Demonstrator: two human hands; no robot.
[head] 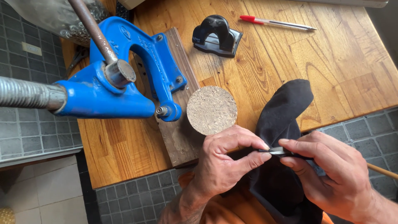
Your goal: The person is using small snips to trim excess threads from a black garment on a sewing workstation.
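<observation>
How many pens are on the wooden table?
1. The red-capped pen lies at the far edge of the wooden table, beyond the black tool. Others could be hidden under the black cloth.

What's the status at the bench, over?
Left hand and right hand pinch black cloth edge. Cork disc and blue press just beside. Nothing between.

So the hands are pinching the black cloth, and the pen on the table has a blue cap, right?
Not quite. The head view shows both hands, left and right, pinching the black cloth, but the pen on the table has a red cap.
</observation>
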